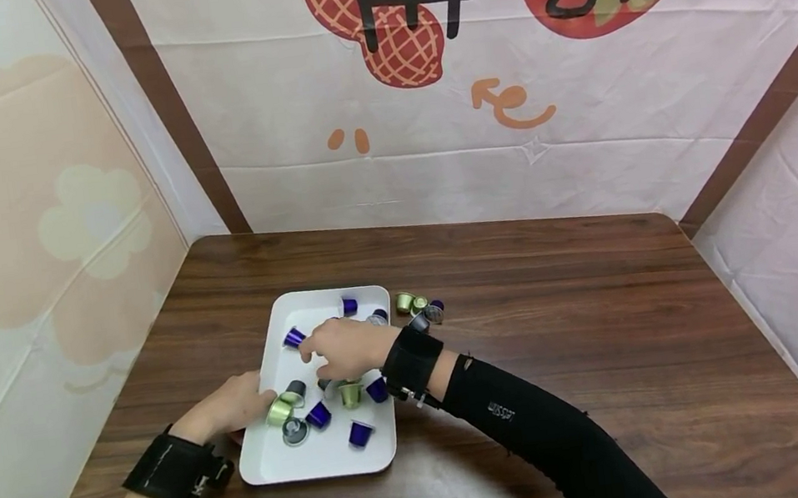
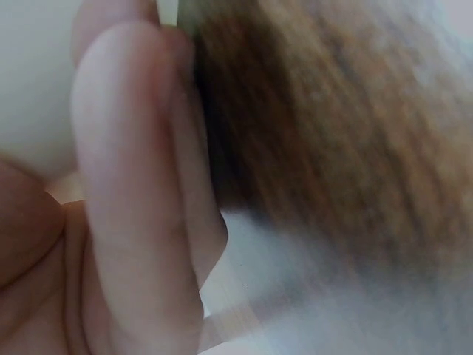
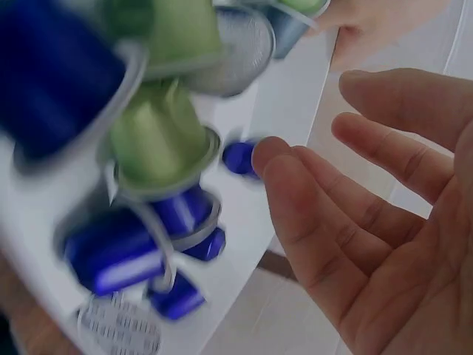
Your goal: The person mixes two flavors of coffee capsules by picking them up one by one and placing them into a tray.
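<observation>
A white tray [image 1: 270, 465] holds several coffee capsules. My left hand [image 1: 233, 404] grips its left edge; in the left wrist view the bent fingers [image 2: 133, 170] fill the near side, beside the pale tray. Over the tray's middle reaches my right hand [image 1: 351, 346], its fingertips close to a purple capsule [image 1: 294, 338]. The right wrist view shows this hand's fingers [image 3: 295, 207] spread and holding nothing, one overlapping a blue-purple capsule [image 3: 239, 157]. Nearer the front lie a green capsule [image 1: 279, 412], a grey capsule [image 1: 295, 431] and a purple capsule [image 1: 360, 433]. The right hand hides some capsules.
Just past the tray's right side, a small cluster of capsules lies on the brown wooden table [image 1: 570, 344], among them a green capsule [image 1: 404, 303]. Printed cloth walls [image 1: 435, 177] stand along the table's back and sides.
</observation>
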`<state>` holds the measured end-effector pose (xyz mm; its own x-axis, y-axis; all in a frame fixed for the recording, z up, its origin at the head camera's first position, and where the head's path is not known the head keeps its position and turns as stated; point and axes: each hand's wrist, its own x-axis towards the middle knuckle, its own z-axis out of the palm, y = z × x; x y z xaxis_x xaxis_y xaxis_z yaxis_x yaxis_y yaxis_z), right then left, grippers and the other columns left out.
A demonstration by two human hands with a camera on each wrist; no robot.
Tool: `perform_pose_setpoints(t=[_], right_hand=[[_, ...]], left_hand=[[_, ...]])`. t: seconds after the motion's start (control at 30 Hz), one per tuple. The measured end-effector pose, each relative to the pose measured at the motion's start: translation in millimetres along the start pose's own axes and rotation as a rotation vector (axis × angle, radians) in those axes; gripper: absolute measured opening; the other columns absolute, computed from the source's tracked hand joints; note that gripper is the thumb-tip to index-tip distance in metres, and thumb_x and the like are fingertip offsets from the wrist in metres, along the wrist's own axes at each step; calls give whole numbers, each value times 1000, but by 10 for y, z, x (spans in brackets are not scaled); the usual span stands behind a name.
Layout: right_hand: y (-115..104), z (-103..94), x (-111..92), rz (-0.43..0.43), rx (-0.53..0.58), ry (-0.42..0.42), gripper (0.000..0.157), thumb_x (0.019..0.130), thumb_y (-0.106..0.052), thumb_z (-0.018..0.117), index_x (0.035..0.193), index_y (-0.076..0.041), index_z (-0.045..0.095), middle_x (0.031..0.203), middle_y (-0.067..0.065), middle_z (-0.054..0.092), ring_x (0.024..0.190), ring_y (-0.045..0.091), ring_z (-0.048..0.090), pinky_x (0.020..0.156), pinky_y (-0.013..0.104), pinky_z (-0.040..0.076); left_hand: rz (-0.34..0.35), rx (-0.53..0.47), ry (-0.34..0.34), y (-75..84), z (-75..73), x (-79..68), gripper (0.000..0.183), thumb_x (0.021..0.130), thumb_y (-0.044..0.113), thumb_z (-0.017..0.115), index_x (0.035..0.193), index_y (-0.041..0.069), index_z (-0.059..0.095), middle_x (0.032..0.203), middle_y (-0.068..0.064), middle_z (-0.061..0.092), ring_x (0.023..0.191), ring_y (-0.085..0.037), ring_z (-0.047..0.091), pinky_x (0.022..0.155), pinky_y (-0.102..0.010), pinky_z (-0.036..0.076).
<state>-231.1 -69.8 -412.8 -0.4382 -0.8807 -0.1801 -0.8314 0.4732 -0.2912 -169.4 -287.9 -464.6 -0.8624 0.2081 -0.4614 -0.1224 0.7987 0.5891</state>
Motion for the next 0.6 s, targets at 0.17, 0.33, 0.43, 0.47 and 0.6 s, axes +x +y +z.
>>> perform_pose_setpoints(t=[0.17,0.33,0.43,0.47,0.6], right_hand=[[218,-107,-193,15,18,46,26,92,-15,59,116,-7,63,110,5,63,99,13,57,82,21,45],[494,-154,-433,98,22,103,21,92,-16,59,111,-7,66,105,4,63,92,12,57,79,23,47],[688,-133,-586,146,22,136,19,92,-16,60,107,-7,66,103,5,62,87,12,56,76,25,47],[754,-122,-636,160,31,147,19,91,-15,60,107,-6,66,103,6,62,86,12,56,75,26,47],[980,-83,-829,233,63,164,20,90,-11,61,109,-5,65,106,8,59,87,15,55,75,29,47]], left_hand=[[12,34,10,-5,-6,19,42,94,13,45,127,-13,44,82,-13,62,61,-21,62,43,-35,51],[13,36,11,-21,2,31,40,94,13,45,125,-12,45,80,-13,61,60,-21,62,42,-35,51],[17,33,11,-23,7,31,41,94,13,45,126,-13,45,80,-12,62,61,-21,62,42,-35,51],[18,35,13,-23,8,31,40,94,13,45,126,-13,45,81,-12,62,61,-21,62,42,-35,51],[24,37,15,-19,12,27,40,94,13,45,125,-13,45,79,-12,62,60,-20,62,42,-35,50]])
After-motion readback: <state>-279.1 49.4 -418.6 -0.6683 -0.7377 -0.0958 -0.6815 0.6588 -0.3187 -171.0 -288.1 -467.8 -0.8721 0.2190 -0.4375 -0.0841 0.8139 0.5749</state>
